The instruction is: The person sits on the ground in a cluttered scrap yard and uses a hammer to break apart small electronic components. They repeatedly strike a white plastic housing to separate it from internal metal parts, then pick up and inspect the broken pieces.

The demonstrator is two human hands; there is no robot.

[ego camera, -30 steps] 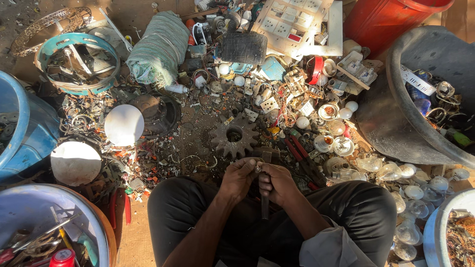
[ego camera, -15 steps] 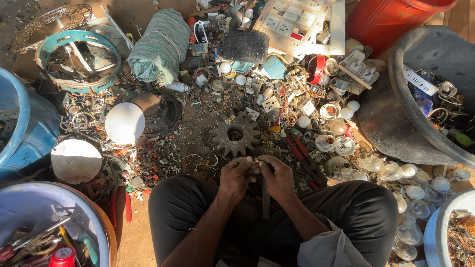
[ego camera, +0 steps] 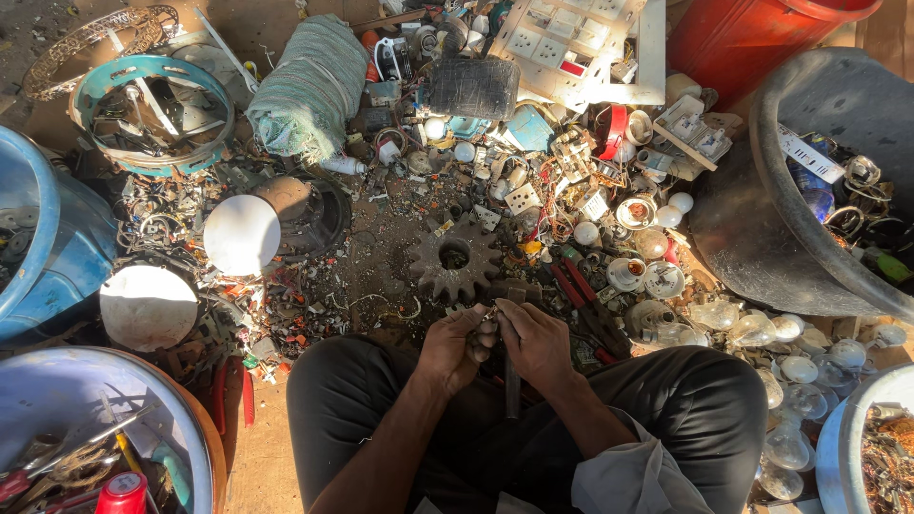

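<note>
Both hands meet over the lap: the left hand [ego camera: 449,347] and the right hand [ego camera: 535,341] are closed together, fingertips pinching a small metal piece [ego camera: 487,316] between them — too small to tell what it is. A dark narrow tool handle [ego camera: 512,388] stands just below the right hand, between the knees; whether that hand grips it cannot be told.

Just beyond the knuckles lies a rusty toothed gear [ego camera: 454,259], flat on the dirt, near but not touching the hands. Red-handled pliers [ego camera: 577,286] lie just to its right. Loose glass bulbs [ego camera: 752,331] crowd the right knee.

Room is tight on every side. A large black tub [ego camera: 762,238] walls in the right, a red bucket [ego camera: 733,43] behind it. Blue basins [ego camera: 38,238] close the left edge, and a white-rimmed basin of tools [ego camera: 57,390] sits by the left knee. Two white domed covers [ego camera: 242,234] lie left of the gear. The only fairly bare ground is the patch of dirt around the gear — wires and scraps ring it.
</note>
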